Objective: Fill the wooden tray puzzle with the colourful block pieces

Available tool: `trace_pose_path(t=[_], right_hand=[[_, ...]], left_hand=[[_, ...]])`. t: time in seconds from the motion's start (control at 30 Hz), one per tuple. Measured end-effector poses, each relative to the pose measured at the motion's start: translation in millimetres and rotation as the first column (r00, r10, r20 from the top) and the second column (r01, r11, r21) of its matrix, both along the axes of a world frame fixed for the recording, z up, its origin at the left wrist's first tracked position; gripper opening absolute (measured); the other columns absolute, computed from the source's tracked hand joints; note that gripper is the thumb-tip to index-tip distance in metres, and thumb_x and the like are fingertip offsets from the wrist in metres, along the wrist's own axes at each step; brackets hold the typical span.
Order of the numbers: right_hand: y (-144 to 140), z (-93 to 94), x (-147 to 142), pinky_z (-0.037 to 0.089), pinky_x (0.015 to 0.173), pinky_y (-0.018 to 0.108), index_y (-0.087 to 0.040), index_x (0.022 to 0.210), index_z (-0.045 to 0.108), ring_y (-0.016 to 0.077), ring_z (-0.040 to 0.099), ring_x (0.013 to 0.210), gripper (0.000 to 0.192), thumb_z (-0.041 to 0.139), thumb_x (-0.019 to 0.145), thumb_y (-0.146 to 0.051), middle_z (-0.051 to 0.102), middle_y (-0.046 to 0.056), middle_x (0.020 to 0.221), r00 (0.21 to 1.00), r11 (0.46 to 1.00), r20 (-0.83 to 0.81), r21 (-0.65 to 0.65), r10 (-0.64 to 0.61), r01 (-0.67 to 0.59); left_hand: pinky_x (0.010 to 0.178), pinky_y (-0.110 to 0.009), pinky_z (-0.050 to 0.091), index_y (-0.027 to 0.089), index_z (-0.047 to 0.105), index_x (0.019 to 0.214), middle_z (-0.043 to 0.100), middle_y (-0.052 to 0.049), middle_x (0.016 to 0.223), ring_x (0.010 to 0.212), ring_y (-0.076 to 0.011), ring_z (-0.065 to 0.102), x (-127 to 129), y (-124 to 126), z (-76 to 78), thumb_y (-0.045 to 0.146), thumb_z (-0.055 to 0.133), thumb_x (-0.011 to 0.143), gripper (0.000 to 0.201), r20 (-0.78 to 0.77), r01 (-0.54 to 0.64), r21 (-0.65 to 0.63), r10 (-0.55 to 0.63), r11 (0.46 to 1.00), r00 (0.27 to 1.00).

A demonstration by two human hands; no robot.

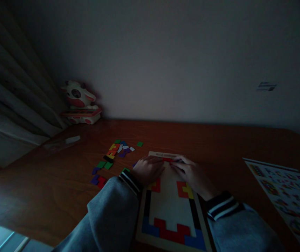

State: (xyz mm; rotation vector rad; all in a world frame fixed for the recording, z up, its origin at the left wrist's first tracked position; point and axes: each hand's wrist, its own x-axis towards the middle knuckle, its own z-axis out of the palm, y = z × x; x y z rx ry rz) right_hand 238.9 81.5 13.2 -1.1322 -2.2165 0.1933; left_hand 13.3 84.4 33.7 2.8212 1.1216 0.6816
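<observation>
A wooden puzzle board (163,194) lies in front of me, with coloured block pieces along its edges. My left hand (148,169) rests flat over its upper left side, fingers stretched towards the middle. From the other side my right hand (193,174) reaches in, its fingers bent together at the upper right; whatever they hold is hidden. Between the fingertips of both hands a red piece (167,159) shows at the top of the board. Lower down sit a red piece (171,232), blue corner pieces (150,228) and a yellow piece (188,190) within red.
Loose coloured pieces (108,165) lie left of the board, with a single green piece (140,144) farther back. A printed pattern sheet (284,196) is on the right. A cow-shaped toy (80,103) stands at the back left by the curtain (13,80). A wall closes the back.
</observation>
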Motion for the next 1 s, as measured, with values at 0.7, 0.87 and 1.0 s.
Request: trace_pose_path(t=[0.7,0.87,1.0], right_hand=[[-3,6.1,6,0.053,0.090,0.042,-0.023,0.104,0.071,0.0221,0.065,0.098,0.022,0.054,0.091,-0.018,0.066,0.007,0.110,0.995,0.992,-0.041,-0.094,-0.091,0.087],[-2,0.5,5,0.054,0.088,0.042,-0.024,0.107,0.070,0.0227,0.065,0.097,0.022,0.054,0.092,-0.025,0.065,0.008,0.108,0.990,0.988,-0.070,-0.097,-0.126,0.119],[-1,-4.2,3,0.054,0.086,0.042,-0.024,0.099,0.073,0.0230,0.066,0.095,0.019,0.056,0.091,-0.028,0.065,0.009,0.105,0.983,0.985,-0.087,-0.080,-0.159,0.152]], left_hand=[[0.095,-0.035,0.052,0.019,0.067,0.111,0.070,-0.006,0.114,0.107,-0.0203,0.064,0,0,-1.0,0.028,0.044,0.098,0.028,0.022,-0.003,-0.013,0.003,1.000,1.000],[0.094,-0.036,0.052,0.019,0.067,0.111,0.070,-0.007,0.113,0.105,-0.0205,0.064,0,0,-1.7,0.028,0.046,0.097,0.027,0.050,-0.011,-0.014,0.012,1.000,0.999],[0.093,-0.037,0.052,0.019,0.069,0.109,0.070,-0.008,0.113,0.104,-0.0208,0.064,0,0,-1.4,0.027,0.046,0.097,0.027,0.044,-0.005,-0.001,0.005,1.000,0.999]])
